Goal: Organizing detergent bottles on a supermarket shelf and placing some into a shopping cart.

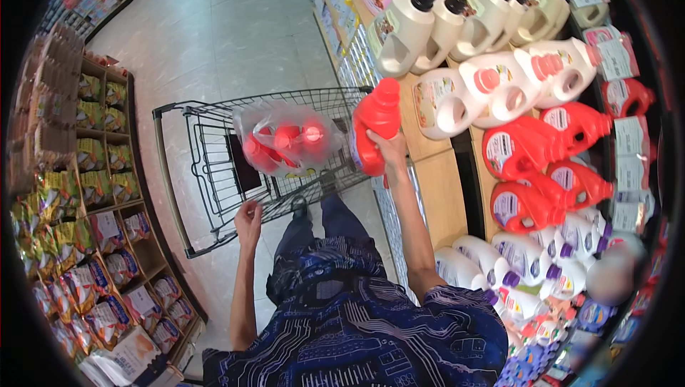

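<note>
My right hand [390, 150] grips a red plastic bottle [376, 119] with a red cap. I hold it upright or slightly tilted, between the shopping cart and the shelf edge. Below me stands the wire shopping cart [214, 194]. In it sits a clear plastic bag [262, 114] with several red-capped red bottles [287, 136] inside. My left hand [249, 222] hangs beside the cart's near side, loosely curled and holding nothing. Several similar red jugs [514, 151] stand on the shelf to my right, some way from my hand.
Cream jugs with black caps [401, 31] and white jugs with pink caps [439, 101] crowd the wooden display shelf [441, 194]. White bottles with purple caps [476, 258] stand nearer me. On the left, a wooden rack [147, 253] holds packaged goods. Tiled floor [246, 28] stretches ahead.
</note>
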